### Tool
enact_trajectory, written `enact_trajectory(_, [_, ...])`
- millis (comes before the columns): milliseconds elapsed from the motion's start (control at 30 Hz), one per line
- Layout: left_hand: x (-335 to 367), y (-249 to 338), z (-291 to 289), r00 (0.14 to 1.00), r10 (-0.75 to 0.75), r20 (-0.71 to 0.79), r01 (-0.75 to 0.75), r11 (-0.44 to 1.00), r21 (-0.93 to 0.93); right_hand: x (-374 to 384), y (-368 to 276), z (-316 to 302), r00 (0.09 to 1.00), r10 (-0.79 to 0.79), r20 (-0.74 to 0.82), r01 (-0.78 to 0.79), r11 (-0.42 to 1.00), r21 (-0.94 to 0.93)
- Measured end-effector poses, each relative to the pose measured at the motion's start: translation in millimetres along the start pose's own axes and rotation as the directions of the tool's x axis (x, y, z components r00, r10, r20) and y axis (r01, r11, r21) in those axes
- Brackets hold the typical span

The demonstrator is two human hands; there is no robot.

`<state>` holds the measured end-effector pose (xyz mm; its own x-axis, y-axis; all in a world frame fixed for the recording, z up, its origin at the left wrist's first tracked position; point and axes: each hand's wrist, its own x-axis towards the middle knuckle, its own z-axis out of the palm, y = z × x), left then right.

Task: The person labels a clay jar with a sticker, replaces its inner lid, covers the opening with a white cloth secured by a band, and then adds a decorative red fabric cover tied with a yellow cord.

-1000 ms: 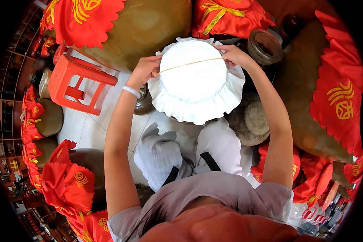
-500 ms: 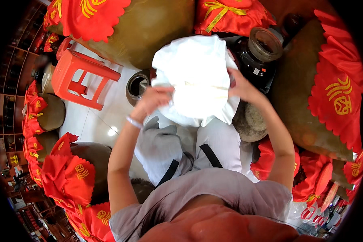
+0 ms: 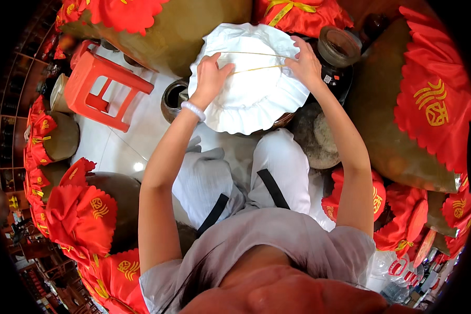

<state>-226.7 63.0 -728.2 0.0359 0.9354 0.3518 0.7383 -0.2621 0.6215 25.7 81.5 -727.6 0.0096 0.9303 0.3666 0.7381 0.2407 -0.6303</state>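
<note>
A round white cloth (image 3: 248,94) with a ruffled edge lies spread over the mouth of a jar in front of me. My left hand (image 3: 210,78) presses on its left part, a white bracelet on the wrist. My right hand (image 3: 304,65) holds the cloth's right rim. A thin yellow string (image 3: 256,62) runs across the cloth between both hands, pinched at each end.
Large brown clay jars (image 3: 397,136) with red cloth covers (image 3: 434,104) stand all around. A red plastic stool (image 3: 102,86) stands at the left on the white floor. A small open dark jar (image 3: 174,98) and a glass jar (image 3: 339,48) flank the cloth.
The cloth was bunched up half a second ago; now it lies spread flat again and the yellow string is stretched over it between both hands.
</note>
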Motion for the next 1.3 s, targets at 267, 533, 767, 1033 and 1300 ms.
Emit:
enact_trajectory(267, [40, 6, 45, 0.987, 0.107, 0.12, -0.117, 0.99, 0.081, 19, -6, 22, 0.943, -0.328, 0.062, 0.333, 0.939, -0.091])
enact_trajectory(533, [50, 25, 75, 0.958, 0.267, 0.106, -0.261, 0.963, -0.07, -1, 53, 7, 0.988, 0.077, 0.132, -0.102, 0.975, 0.197])
enact_trajectory(767, [60, 49, 10, 0.965, -0.037, 0.258, 0.15, 0.888, -0.435, -6, -17, -55, 0.83, -0.557, 0.007, 0.556, 0.829, 0.059])
enact_trajectory(1033, [18, 14, -67, 0.823, -0.248, 0.512, 0.439, 0.849, -0.295, -9, -1, -60, 0.863, -0.4, 0.309, 0.498, 0.778, -0.383])
enact_trajectory(1300, [46, -45, -40, 0.772, -0.398, 0.495, 0.625, 0.614, -0.481, 34, 27, -30, 0.9, -0.095, 0.425, 0.258, 0.903, -0.345])
